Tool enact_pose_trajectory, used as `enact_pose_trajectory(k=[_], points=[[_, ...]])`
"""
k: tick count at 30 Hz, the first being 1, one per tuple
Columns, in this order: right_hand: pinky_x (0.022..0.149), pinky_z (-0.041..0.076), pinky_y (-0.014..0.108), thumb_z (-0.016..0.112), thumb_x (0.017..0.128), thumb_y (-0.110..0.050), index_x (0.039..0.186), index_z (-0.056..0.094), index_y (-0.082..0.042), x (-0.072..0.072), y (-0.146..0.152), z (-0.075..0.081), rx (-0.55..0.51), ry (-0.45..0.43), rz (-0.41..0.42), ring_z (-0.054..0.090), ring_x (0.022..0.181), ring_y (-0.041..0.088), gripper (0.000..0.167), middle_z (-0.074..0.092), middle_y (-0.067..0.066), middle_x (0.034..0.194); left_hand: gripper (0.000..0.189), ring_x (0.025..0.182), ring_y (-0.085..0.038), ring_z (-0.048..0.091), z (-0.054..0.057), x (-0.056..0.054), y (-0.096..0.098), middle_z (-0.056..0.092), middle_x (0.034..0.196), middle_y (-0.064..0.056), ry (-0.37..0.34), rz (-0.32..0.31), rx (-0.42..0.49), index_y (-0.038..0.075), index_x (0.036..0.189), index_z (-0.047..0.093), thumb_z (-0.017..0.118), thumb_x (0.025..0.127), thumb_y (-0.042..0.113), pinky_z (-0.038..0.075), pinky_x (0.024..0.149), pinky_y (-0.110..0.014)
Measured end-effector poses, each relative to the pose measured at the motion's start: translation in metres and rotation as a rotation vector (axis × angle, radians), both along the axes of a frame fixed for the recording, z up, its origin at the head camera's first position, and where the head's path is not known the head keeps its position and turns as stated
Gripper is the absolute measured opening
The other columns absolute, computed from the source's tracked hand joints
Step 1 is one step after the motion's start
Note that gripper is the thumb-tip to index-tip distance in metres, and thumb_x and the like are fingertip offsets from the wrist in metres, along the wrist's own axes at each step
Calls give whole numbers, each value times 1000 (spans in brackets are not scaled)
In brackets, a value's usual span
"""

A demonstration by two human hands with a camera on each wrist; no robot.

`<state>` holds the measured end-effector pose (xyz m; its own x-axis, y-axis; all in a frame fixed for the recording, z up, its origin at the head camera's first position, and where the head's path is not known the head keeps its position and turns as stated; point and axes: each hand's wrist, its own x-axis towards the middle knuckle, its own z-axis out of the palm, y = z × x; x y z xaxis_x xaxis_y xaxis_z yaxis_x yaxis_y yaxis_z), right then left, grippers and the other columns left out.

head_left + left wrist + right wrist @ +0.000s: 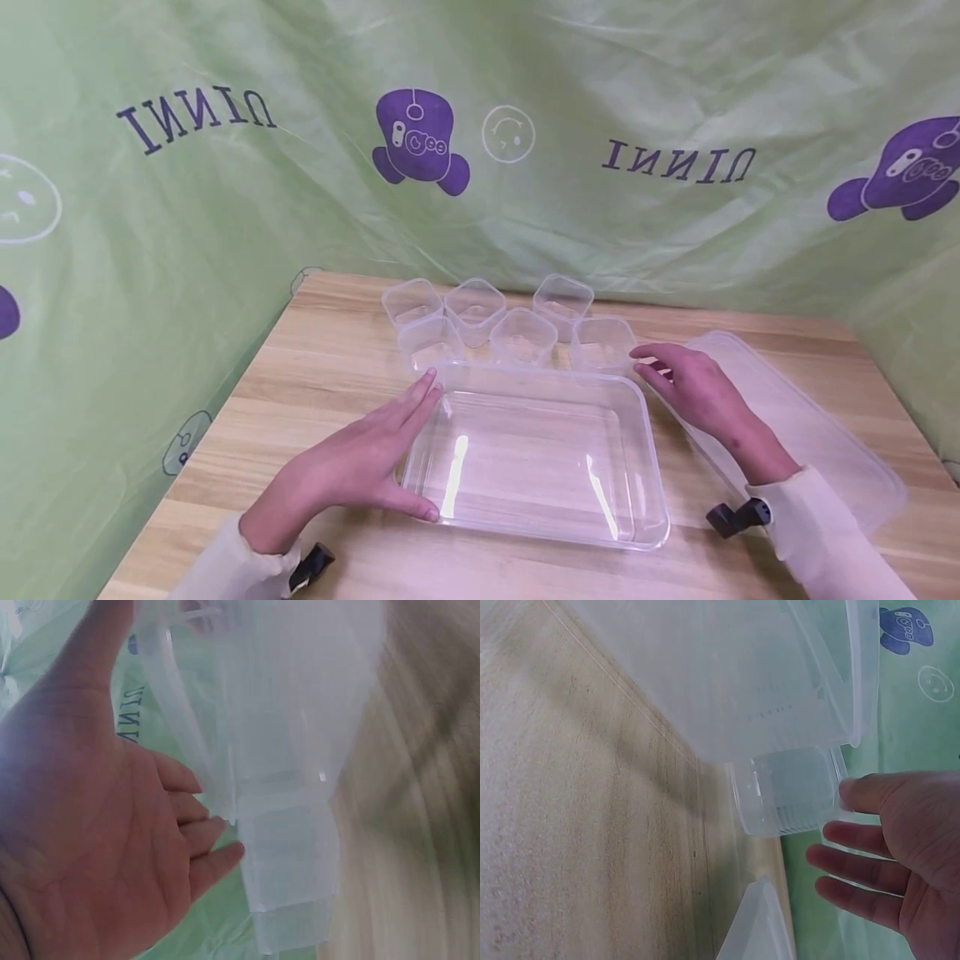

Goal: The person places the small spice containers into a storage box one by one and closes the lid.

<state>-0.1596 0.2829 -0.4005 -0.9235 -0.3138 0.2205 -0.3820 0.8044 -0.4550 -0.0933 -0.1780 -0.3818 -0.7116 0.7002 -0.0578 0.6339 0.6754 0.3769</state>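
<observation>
A large clear plastic box (pixel 652 467) stands open-topped in the middle of the table. My left hand (pixel 356 462) lies along its left side, fingers straight and thumb spread toward the near corner. Behind the box stand several small clear cups, squarish and open at the top. The right front cup (pixel 603 320) is nearest my right hand (pixel 701 392). In the right wrist view, that hand's thumb tip overlaps the edge of this cup (pixel 787 795), the other fingers apart from it; contact is hard to tell. Neither hand grips anything.
A large frosted lid (pixel 802 425) lies flat on the right of the wooden table (pixel 277 400), partly under the right forearm. Other small cups (pixel 523 333) stand close together at the back. A green printed cloth (pixel 322 167) hangs behind the table and at its sides.
</observation>
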Motion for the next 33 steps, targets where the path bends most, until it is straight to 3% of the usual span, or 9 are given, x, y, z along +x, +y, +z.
enact_pose_trajectory(k=[4, 11, 20, 33], points=[[76, 59, 54, 67, 101, -11, 120, 72, -4, -4, 0, -1, -18, 21, 5, 73, 88, 33, 21, 75, 15, 110, 139, 155, -27, 5, -2, -2, 1, -11, 170, -14, -33, 0, 12, 6, 165, -1, 64, 72, 87, 19, 122, -46], [77, 58, 53, 68, 100, -10, 112, 73, -6, -4, 0, -5, -33, 38, -4, 72, 88, 31, 13, 75, 10, 104, 140, 155, -26, 6, -4, -4, -1, -7, 171, -15, -20, -8, 5, 4, 165, 1, 63, 72, 88, 20, 122, -46], [71, 58, 46, 76, 91, 0, 104, 74, -7, -2, -5, -13, -48, 274, 59, 73, 84, 24, 15, 76, 3, 95, 142, 155, -28, 10, -5, -2, -2, -7, 170, -17, -38, 13, 1, 1, 164, -1, 63, 72, 88, 22, 121, -45], [69, 58, 48, 76, 90, 2, 105, 73, -6, 1, -4, 3, -32, 347, 19, 74, 82, 29, 17, 75, 8, 96, 141, 152, -33, 20, -1, 1, -2, 1, 169, -20, -18, 27, 15, -3, 163, 1, 63, 74, 87, 27, 120, -50]])
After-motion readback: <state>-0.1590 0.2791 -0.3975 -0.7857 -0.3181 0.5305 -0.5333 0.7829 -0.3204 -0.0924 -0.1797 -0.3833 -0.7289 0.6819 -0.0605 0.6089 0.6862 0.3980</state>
